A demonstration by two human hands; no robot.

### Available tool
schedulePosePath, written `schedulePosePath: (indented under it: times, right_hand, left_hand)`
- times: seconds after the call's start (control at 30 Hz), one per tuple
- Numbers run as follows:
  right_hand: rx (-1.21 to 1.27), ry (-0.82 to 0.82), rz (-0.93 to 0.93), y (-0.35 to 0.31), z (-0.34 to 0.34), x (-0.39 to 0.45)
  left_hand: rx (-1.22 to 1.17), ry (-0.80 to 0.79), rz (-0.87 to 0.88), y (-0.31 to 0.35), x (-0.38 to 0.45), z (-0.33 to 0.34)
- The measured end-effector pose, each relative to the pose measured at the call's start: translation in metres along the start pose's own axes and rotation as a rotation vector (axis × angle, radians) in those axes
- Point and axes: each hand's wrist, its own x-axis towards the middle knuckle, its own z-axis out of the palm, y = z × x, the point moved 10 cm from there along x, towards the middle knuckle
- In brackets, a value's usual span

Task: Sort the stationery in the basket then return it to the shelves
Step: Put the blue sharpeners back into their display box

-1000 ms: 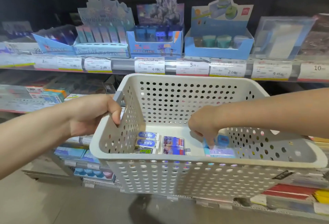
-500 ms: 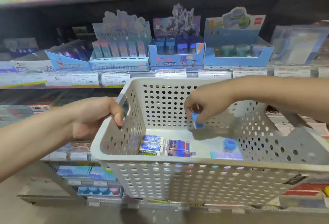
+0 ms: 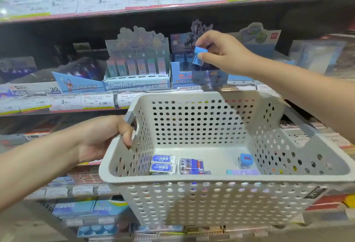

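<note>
My left hand (image 3: 104, 139) grips the left handle of a white perforated basket (image 3: 221, 201) held in front of the shelves. My right hand (image 3: 224, 53) pinches a small blue sharpener (image 3: 198, 56) up at the shelf, right over the blue display box (image 3: 197, 77) of similar blue items. On the basket floor lie two blue-labelled erasers (image 3: 163, 164), a purple-and-red packet (image 3: 191, 165), another blue sharpener (image 3: 245, 160) and a pale flat eraser (image 3: 243, 171).
To the left of the blue box stands a pastel character display box (image 3: 137, 72); a light blue display box (image 3: 257, 40) is partly hidden behind my right arm. Price labels (image 3: 80, 102) line the shelf edge. More stock fills the lower shelves (image 3: 84, 207).
My right hand has lifted the blue sharpener out of the basket and carried it up to the blue display box. My view has tilted upward; the left hand keeps its grip.
</note>
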Motion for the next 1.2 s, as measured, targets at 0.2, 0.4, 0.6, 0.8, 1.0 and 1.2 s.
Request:
schedulePosePath:
  times: [0.2,0.4,0.6,0.8,1.0,1.2]
  right_hand:
    - [-0.227,-0.015,0.007,0.006,0.016,0.021]
    - [-0.286,-0.017,0.044,0.01,0.018,0.029]
    - [-0.295,-0.022,0.069,0.009,0.02,0.028]
    - [-0.32,-0.001,0.096,0.009,0.014,0.023]
    - [-0.29,-0.029,0.066,0.009,0.016,0.014]
    - [-0.259,-0.006,-0.038,0.002,0.013,-0.001]
  left_hand:
    - [0.022,0.028,0.0,-0.004,0.007,-0.014]
    - [0.039,-0.027,-0.003,-0.008,0.008,-0.015]
    - [0.017,-0.026,-0.009,-0.012,0.012,-0.02]
    - [-0.03,-0.017,0.025,-0.013,0.017,-0.023]
    - [-0.055,-0.02,0.045,-0.015,0.018,-0.025]
    - [-0.025,-0.036,0.03,-0.019,0.02,-0.024]
